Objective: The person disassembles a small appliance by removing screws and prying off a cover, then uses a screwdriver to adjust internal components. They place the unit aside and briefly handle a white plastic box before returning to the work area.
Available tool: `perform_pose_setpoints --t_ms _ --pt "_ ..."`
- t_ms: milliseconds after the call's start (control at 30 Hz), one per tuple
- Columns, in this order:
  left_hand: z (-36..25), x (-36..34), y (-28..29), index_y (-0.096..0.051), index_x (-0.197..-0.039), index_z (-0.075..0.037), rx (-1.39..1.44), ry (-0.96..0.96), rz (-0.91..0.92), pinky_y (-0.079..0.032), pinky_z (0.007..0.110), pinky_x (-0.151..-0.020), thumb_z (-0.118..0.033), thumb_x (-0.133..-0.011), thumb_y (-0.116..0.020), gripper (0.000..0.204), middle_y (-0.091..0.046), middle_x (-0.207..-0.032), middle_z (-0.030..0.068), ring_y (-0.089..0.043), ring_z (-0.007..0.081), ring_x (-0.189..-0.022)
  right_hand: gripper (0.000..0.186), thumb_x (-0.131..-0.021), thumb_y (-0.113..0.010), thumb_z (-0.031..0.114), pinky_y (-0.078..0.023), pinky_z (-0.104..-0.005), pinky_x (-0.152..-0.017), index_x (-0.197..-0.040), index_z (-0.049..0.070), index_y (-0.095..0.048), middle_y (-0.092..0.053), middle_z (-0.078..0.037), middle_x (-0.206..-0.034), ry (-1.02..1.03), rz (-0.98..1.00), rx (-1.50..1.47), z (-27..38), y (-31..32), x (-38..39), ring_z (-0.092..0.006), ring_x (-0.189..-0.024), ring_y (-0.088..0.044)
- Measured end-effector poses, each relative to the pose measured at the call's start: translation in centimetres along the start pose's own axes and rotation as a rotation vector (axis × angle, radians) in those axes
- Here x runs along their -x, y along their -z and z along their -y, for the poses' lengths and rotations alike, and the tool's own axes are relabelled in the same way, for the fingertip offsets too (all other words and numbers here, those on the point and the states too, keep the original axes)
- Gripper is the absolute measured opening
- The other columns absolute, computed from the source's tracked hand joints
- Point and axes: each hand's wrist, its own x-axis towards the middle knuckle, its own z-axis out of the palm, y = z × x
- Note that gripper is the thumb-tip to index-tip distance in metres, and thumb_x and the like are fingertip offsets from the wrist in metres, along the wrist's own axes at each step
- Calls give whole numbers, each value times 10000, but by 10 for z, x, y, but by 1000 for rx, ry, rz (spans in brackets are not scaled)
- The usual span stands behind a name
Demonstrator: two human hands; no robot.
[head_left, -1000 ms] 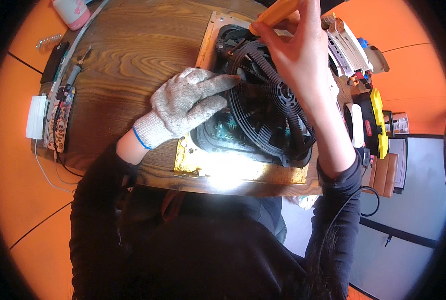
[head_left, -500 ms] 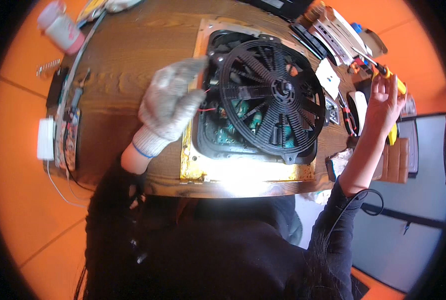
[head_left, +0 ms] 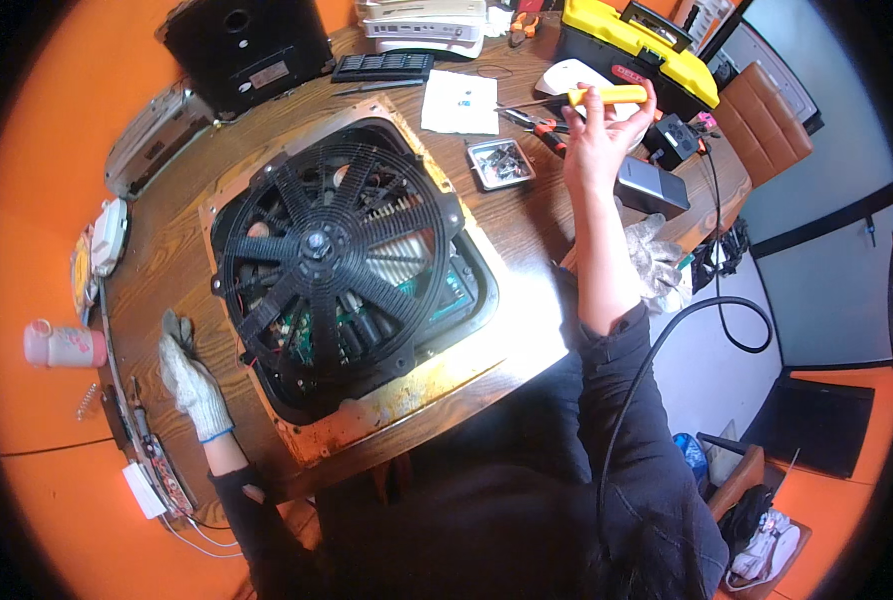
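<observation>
My left hand (head_left: 189,375), in a knitted glove, rests open on the wooden table left of a square appliance with a rusty metal frame (head_left: 377,420). A black round fan grille (head_left: 367,273) sits on that appliance, with green circuit board (head_left: 445,290) visible underneath. My bare right hand (head_left: 602,140) grips a yellow-handled screwdriver (head_left: 617,96) above the table, right of the appliance. Near it lie red-and-black pliers (head_left: 547,130), a small tray of metal parts (head_left: 502,165) and a white sheet (head_left: 445,105).
A black and yellow toolbox (head_left: 587,45), white devices (head_left: 427,28) and a black box (head_left: 242,60) line the back. A grey device (head_left: 652,188) and a loose glove (head_left: 652,260) are at right. A power strip (head_left: 167,470) and a bottle (head_left: 62,345) are at left.
My right hand has moved the screwdriver rightward, off the fan grille. My left hand has left the grille and dropped beside the appliance. The whole view has swung to show more of the table's back.
</observation>
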Motion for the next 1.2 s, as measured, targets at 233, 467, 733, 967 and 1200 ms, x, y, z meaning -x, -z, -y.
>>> perform_pose_setpoints --t_ms 233,467,733,967,1200 --pt "5 -4 12 -448 -1319 88 -67 -24 32 -387 391 -1073 -287 -1018 -428 481 -487 -1378 200 -496 277 -1249 719 -916 -587 -6 -516 -287 -826 -1448 194 -145 -583 -174 -1104 147 146 199 4 0 8 -176 -969 -611" --pt "-1 -3 12 -457 -1302 92 -56 -23 15 -371 416 -1079 -311 -1011 -439 498 -495 -1363 210 -475 297 -1263 645 -923 -612 53 -553 -256 -736 -1426 194 -234 -621 -153 -1056 49 160 267 19 6 7 -175 -902 -659" --pt "1 -6 17 -452 -1304 96 -56 12 -4 -369 418 -1082 -310 -1008 -439 503 -487 -1371 214 -488 301 -1252 635 -931 -611 84 -557 -260 -745 -1429 207 -238 -624 -160 -1078 86 206 414 17 7 10 -181 -937 -660" --pt "-3 -4 15 -443 -1311 96 -74 11 15 -368 419 -1081 -309 -1009 -429 505 -483 -1372 221 -486 308 -1251 649 -928 -614 80 -549 -258 -728 -1432 203 -223 -632 -151 -1052 50 264 427 11 4 15 -180 -919 -665" --pt "-6 -2 11 -428 -1324 98 -71 30 15 -341 420 -1092 -322 -1009 -431 525 -468 -1387 218 -464 309 -1266 640 -927 -612 82 -553 -261 -728 -1431 205 -238 -638 -154 -1026 89 180 588 13 11 9 -184 -892 -674"
